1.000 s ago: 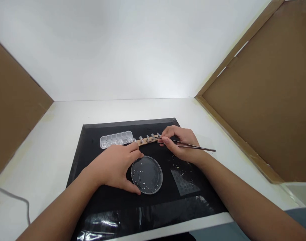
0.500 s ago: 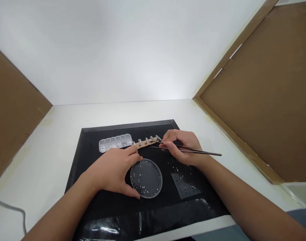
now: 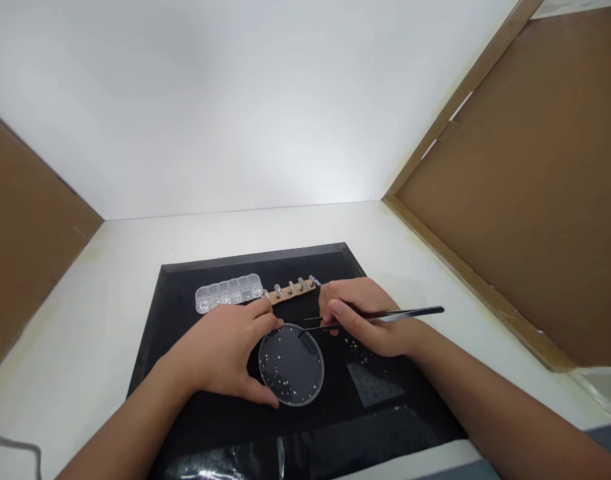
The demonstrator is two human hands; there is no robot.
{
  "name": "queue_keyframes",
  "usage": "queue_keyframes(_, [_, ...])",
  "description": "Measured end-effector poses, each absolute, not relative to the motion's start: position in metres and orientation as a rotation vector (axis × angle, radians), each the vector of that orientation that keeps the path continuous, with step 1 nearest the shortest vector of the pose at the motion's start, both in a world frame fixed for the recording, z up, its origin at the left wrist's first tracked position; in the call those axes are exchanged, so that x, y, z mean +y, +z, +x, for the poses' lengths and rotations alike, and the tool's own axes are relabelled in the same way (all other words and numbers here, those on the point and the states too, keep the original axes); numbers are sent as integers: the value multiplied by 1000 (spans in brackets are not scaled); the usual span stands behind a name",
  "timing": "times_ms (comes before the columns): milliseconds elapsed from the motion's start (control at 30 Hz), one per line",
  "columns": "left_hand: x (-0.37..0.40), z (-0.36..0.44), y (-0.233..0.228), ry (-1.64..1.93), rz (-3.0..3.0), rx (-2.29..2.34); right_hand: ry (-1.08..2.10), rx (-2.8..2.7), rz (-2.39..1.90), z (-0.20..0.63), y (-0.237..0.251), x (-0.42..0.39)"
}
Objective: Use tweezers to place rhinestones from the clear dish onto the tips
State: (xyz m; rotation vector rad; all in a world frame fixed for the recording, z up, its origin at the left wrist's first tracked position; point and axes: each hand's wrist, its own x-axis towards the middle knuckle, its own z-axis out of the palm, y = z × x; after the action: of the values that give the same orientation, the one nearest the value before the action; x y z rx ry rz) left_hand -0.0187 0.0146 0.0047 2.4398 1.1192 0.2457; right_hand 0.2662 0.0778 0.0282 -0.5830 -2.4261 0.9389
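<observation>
Round clear dish (image 3: 291,365), holding scattered small stones, lies on the black mat (image 3: 185,300) at centre, in front of the person. Largest to smallest: the mat covers the white table (image 3: 110,267); the left hand (image 3: 225,353) cups the dish's left rim, thumb and fingers touching it; the right hand (image 3: 368,320) pinches the tweezers (image 3: 375,317), whose tips reach over the dish's upper edge. Behind lie a clear compartment box (image 3: 229,292) and, just beside it, a wooden strip (image 3: 291,291) bearing small pieces.
</observation>
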Motion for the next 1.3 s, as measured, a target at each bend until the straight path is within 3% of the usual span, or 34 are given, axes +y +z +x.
queue_keyframes(500, [15,-19,5,244,2456,1130,988,-2509,-506,262,27,77])
queue_keyframes(1000, [16,-19,6,230,2459,1131,1547,-1718,-608,262,17,80])
queue_keyframes(1300, [16,-19,5,224,2474,1130,1244,-2236,-576,262,15,82])
